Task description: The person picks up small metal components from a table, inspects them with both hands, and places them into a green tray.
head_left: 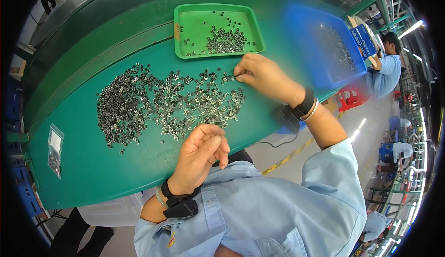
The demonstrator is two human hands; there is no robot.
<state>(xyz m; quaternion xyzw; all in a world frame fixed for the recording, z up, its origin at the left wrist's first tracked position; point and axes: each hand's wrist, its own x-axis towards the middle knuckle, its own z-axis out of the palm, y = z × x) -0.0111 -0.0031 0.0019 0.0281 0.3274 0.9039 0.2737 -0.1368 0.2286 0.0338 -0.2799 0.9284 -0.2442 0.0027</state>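
pinching a small black component (235, 75), right hand (265, 77) at five o'clock from green tray (193, 25); left hand (198, 153) half open.

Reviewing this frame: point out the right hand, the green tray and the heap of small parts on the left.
Right hand (266, 75): head view, back of the hand.
Green tray (192, 21): head view, bare floor near its upper left.
Heap of small parts (118, 106): head view, its dense middle.

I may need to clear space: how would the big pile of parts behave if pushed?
The pile would probably spread rather than move as one, since its pieces lie loose. Being small and boxy, they'd likely slide more than roll.
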